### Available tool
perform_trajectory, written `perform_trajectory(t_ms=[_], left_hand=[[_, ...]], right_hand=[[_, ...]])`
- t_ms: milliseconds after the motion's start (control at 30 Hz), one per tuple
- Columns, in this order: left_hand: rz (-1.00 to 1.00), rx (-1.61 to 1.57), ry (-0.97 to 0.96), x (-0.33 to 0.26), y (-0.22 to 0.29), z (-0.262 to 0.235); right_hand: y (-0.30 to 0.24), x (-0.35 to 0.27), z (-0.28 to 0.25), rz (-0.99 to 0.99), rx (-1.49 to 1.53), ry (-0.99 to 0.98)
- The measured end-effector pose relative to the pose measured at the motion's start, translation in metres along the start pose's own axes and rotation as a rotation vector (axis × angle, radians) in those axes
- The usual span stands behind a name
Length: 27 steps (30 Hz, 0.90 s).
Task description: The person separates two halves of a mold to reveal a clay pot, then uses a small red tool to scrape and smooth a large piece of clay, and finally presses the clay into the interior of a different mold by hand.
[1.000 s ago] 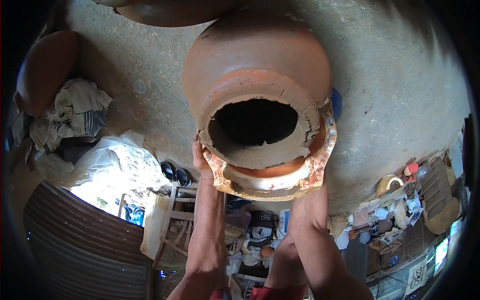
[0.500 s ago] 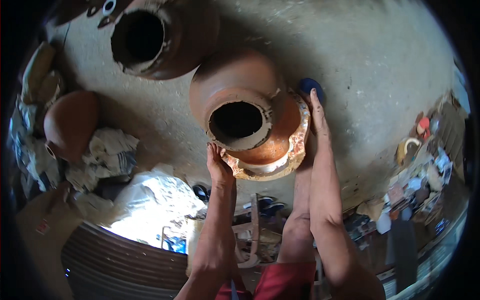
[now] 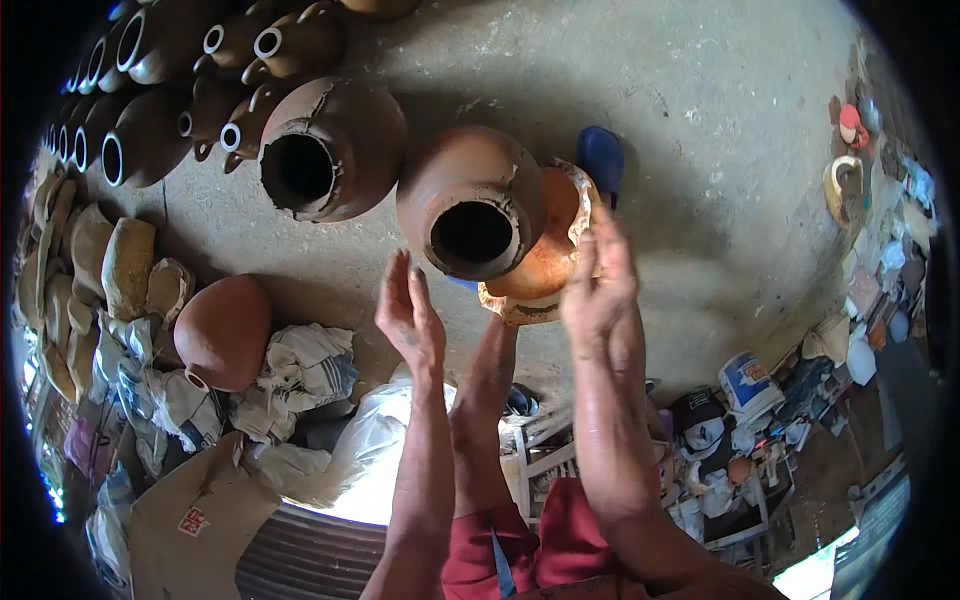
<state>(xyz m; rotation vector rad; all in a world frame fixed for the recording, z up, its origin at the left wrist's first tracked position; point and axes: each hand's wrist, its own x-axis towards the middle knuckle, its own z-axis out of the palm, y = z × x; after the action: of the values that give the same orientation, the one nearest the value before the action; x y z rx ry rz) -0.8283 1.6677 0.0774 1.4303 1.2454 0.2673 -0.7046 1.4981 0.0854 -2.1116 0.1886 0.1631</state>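
A brown clay pot (image 3: 470, 170) with a dark round mouth and ragged rim stands before me. Against its right side lies an orange-stained half mould (image 3: 540, 268) with a thick, chipped pale rim. My left hand (image 3: 412, 315) is raised just left of the pot's mouth, fingers stretched up and nothing in them. My right hand (image 3: 603, 285), slightly blurred, is at the mould's right edge with its fingers extended; whether it touches the rim I cannot tell. Part of the mould is hidden behind the pot.
Another ragged-rimmed pot (image 3: 345, 150) stands close on the left. Rows of finished jars (image 3: 150, 135) lie farther back. A reddish pot (image 3: 225, 335) rests on cloth sacks at left. A blue sandal (image 3: 600, 165) is beyond the mould; a white bucket (image 3: 750, 385) and clutter lie right.
My left hand has come away from the mould's left edge and up. My right hand has drawn back toward me along the right rim. The view has shifted, showing more jars.
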Motion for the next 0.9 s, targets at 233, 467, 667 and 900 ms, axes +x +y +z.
perform_trajectory(t_ms=[233, 467, 667, 900], left_hand=[[0.679, 0.449, -0.681, 0.110, 0.054, 0.043], [0.739, 0.624, -0.983, 0.137, 0.036, 0.067], [0.749, 0.631, -0.953, 0.133, 0.023, 0.067], [0.751, 0.661, -0.982, 0.134, 0.024, 0.069]], right_hand=[[0.010, -0.029, 0.063, -0.081, -0.148, -0.043], [0.031, -0.032, 0.086, -0.135, -0.104, -0.089], [0.032, -0.032, 0.092, -0.168, -0.119, -0.057], [0.031, -0.030, 0.097, -0.158, -0.143, -0.021]])
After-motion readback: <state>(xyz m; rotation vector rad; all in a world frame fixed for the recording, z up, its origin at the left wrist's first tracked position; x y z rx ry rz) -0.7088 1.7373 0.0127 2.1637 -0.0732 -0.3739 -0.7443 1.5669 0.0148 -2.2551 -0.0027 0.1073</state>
